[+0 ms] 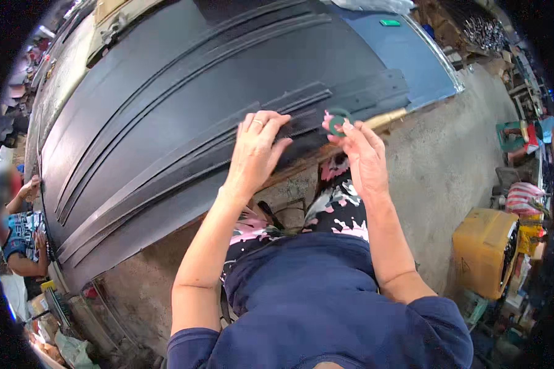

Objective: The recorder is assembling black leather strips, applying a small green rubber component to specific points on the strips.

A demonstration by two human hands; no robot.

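Observation:
My right hand pinches a small dark green ring, shaped like a roll of tape, just above the table's near edge. The fingers hide part of it. To its left, my left hand hovers over the near edge with its thumb apart from its bent fingers, and nothing shows in it. Long thin black strips lie side by side on the dark sheet-topped table, several of them running under or just beyond my left hand. Whether that hand touches them I cannot tell.
A blue panel covers the table's right end, with a small green object on it. At the left edge another person's hand rests by the table. A yellow plastic container stands on the concrete floor at right.

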